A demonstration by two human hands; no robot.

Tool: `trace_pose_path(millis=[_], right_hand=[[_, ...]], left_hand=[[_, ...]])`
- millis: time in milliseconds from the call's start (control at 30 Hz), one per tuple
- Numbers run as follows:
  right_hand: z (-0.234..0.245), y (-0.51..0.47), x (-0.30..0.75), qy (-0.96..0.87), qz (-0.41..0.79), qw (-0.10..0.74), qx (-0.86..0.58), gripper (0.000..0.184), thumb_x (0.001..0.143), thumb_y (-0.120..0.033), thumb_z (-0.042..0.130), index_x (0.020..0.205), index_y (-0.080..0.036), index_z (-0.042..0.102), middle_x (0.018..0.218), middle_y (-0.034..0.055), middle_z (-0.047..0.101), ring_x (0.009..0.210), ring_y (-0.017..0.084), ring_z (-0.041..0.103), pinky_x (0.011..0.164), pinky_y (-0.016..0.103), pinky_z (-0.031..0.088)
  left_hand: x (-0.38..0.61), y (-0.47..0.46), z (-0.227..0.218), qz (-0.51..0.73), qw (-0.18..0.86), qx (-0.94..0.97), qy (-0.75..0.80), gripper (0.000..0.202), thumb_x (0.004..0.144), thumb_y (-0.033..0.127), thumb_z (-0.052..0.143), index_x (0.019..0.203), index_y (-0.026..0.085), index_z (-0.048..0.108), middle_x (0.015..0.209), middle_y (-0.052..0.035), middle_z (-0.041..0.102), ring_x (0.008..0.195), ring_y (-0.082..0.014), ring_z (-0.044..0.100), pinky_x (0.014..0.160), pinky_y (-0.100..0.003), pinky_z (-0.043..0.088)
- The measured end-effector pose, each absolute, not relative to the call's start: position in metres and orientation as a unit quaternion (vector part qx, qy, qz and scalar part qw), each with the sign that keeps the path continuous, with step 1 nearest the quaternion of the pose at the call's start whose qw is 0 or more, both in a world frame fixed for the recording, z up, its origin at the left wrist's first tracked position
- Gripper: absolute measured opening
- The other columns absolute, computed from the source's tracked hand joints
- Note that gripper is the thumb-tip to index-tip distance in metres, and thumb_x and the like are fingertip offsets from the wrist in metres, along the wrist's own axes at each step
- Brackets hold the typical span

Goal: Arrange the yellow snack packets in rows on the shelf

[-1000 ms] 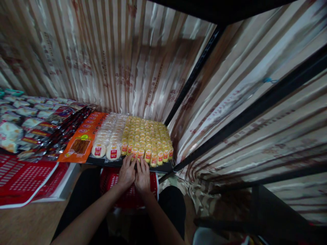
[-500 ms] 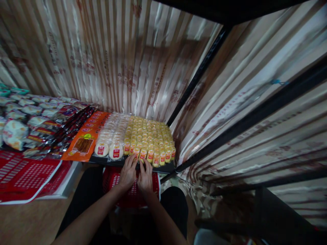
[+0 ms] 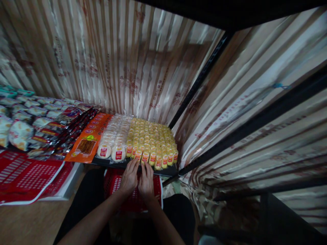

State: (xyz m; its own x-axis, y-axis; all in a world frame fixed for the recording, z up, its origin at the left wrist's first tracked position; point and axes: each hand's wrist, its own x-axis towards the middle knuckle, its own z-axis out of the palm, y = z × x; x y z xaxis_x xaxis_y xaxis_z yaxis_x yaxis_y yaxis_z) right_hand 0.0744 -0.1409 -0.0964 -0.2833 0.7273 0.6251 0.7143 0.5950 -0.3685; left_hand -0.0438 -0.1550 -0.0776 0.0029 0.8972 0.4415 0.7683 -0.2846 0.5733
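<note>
Small yellow snack packs [image 3: 150, 139] in clear wrappers with red labels stand in tight rows on a black shelf [image 3: 167, 171]. My left hand [image 3: 129, 179] lies at the front edge of those rows, fingers stretched forward and fingertips at the lower front of the packs. Close beside it, my right hand [image 3: 146, 182] has its fingers extended the same way, its tips by the bottom of the neighbouring packs. Neither hand grasps a pack. Whether every fingertip touches is too small to tell. White round packaged cakes [image 3: 118, 152] fill two rows to the left.
An orange snack pouch [image 3: 88, 144], dark shiny packets [image 3: 68, 131] and several white bags [image 3: 21, 134] continue leftward. Red baskets [image 3: 30, 177] [image 3: 133, 200] sit below the shelf. Black frame bars [image 3: 201, 81] and a striped curtain [image 3: 127, 61] bound the back and right.
The view has shifted slightly, moving the scene a little right and down. Both hands have drawn back slightly from the yellow packs, and my right fingers are closer together.
</note>
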Motion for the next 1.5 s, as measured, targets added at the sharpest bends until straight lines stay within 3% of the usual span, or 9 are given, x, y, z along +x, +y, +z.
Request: trace_pose_path(millis=[267, 500, 833, 1133, 1500], right_hand=[[-0.104, -0.142, 0.068, -0.798, -0.006, 0.399, -0.452, 0.054, 0.083, -0.009, 0.033, 0.136, -0.015, 0.036, 0.136, 0.0156, 0.040, 0.129, 0.025, 0.031, 0.099, 0.051, 0.037], [-0.105, -0.144, 0.057, -0.784, -0.015, 0.368, -0.499, 0.051, 0.080, -0.007, 0.033, 0.130, -0.012, 0.044, 0.135, 0.0164, 0.042, 0.129, 0.024, 0.030, 0.099, 0.049, 0.035], [-0.105, -0.145, 0.055, -0.776, -0.003, 0.381, -0.502, 0.056, 0.082, -0.005, 0.031, 0.137, -0.016, 0.035, 0.142, 0.0142, 0.033, 0.134, 0.024, 0.022, 0.102, 0.051, 0.033], [-0.096, -0.145, 0.050, -0.756, 0.016, 0.399, -0.519, 0.052, 0.086, -0.009, 0.028, 0.137, -0.011, 0.032, 0.145, 0.0141, 0.028, 0.137, 0.021, 0.016, 0.106, 0.048, 0.029], [-0.083, -0.144, 0.054, -0.758, 0.012, 0.353, -0.548, 0.064, 0.075, 0.001, 0.033, 0.137, -0.015, 0.035, 0.143, 0.0096, 0.033, 0.135, 0.021, 0.021, 0.106, 0.044, 0.032]], left_hand=[[-0.049, -0.162, -0.072, 0.362, 0.124, 0.714, 0.587, 0.058, 0.071, 0.001, 0.032, 0.127, 0.006, 0.046, 0.139, -0.0148, 0.041, 0.133, -0.0225, 0.027, 0.109, -0.044, 0.031], [-0.063, -0.164, -0.059, 0.343, 0.171, 0.723, 0.576, 0.063, 0.069, -0.002, 0.034, 0.130, 0.009, 0.042, 0.142, -0.0134, 0.036, 0.136, -0.0208, 0.022, 0.110, -0.044, 0.029], [-0.067, -0.173, -0.057, 0.337, 0.169, 0.722, 0.580, 0.066, 0.069, -0.003, 0.034, 0.132, 0.014, 0.040, 0.145, -0.0103, 0.033, 0.137, -0.0191, 0.020, 0.109, -0.042, 0.031], [-0.070, -0.171, -0.055, 0.314, 0.152, 0.752, 0.559, 0.067, 0.068, -0.005, 0.031, 0.133, 0.008, 0.037, 0.145, -0.0144, 0.030, 0.137, -0.0193, 0.017, 0.110, -0.043, 0.030], [-0.069, -0.153, -0.060, 0.300, 0.129, 0.781, 0.533, 0.062, 0.068, -0.006, 0.034, 0.127, 0.007, 0.044, 0.141, -0.0148, 0.037, 0.136, -0.0214, 0.022, 0.109, -0.044, 0.030]])
